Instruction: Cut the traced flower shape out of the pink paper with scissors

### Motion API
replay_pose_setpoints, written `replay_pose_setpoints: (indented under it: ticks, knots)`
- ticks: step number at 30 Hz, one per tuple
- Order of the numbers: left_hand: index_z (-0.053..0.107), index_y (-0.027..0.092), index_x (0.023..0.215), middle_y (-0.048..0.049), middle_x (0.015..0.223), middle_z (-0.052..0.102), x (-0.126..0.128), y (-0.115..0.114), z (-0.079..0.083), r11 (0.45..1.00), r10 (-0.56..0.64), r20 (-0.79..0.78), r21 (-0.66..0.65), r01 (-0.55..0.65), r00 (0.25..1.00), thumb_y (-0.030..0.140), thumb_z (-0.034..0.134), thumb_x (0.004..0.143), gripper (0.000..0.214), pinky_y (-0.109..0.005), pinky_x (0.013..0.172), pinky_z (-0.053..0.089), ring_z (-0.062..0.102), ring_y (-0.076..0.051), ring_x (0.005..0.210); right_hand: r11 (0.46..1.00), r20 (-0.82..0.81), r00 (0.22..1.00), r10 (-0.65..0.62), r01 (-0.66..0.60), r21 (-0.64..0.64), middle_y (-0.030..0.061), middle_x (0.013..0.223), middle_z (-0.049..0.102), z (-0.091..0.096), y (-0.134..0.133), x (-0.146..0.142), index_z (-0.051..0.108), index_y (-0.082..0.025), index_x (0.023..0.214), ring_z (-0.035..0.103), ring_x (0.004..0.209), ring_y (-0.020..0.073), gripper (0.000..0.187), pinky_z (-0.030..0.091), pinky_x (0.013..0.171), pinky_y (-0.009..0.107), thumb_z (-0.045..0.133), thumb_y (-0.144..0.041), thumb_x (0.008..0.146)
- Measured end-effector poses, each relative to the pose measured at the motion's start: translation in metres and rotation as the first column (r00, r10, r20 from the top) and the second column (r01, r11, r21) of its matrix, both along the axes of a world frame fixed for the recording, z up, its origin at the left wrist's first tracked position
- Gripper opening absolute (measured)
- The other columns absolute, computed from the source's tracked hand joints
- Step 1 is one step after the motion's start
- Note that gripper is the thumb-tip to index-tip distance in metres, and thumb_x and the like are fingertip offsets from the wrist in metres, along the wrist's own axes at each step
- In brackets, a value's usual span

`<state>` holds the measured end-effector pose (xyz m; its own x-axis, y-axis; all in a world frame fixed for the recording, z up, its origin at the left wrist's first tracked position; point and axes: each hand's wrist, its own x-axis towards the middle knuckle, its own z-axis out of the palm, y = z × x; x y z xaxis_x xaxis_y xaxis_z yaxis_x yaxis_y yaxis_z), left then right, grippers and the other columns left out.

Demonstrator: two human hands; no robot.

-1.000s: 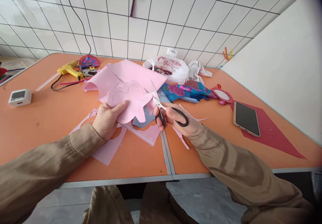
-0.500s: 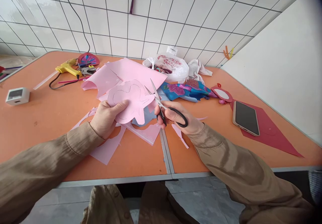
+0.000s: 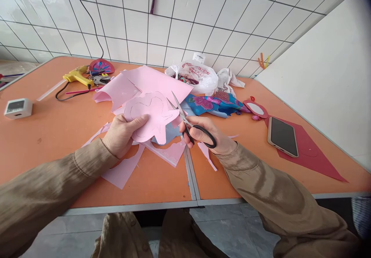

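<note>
My left hand (image 3: 122, 132) pinches a pink sheet cutout (image 3: 150, 115), thumb on top, above the table. Drawn outlines mark its face, and its edge is cut in curves with pointed tips at the right. In my right hand (image 3: 210, 134) are scissors (image 3: 185, 119) with black handles, fingers through the loops. Their blades are spread and point up and left at the cutout's right tip. Behind the cutout lies a larger pink sheet (image 3: 145, 81). Pink scraps (image 3: 123, 173) and a light blue piece (image 3: 173, 133) are beneath my hands.
On the orange table (image 3: 156, 190) a yellow glue gun (image 3: 78, 76) and a white box (image 3: 19, 108) lie left. Behind are a plastic bag (image 3: 203, 76) and blue floral fabric (image 3: 208, 104). A phone (image 3: 282, 136) rests on a red sheet (image 3: 315, 153) at right.
Both hands keep nearly the same place and grip. The scissor blades stay spread beside the cutout's right tip, and the view has shifted very slightly.
</note>
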<state>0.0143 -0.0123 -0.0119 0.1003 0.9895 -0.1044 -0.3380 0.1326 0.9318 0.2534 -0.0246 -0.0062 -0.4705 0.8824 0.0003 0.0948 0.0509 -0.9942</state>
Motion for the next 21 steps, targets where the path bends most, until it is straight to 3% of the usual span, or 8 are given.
replay_pose_setpoints:
  ticks: [21]
  knots:
    - [0.079,0.015,0.085,-0.0057,0.079,0.078,-0.0080,0.0085,0.0002,0.998,-0.027,-0.028,0.048,0.028,0.999,0.032,0.092,0.061,0.032,-0.030,0.066,0.061,0.072,-0.022,0.072,0.997,0.111,0.993,0.036,-0.042,0.057,-0.0027,0.064,0.054,0.0100,-0.0013,0.0038,0.058,-0.016,0.082,0.052,0.050,0.0085,0.056,0.045,0.046,0.022,0.075,-0.069,0.073]
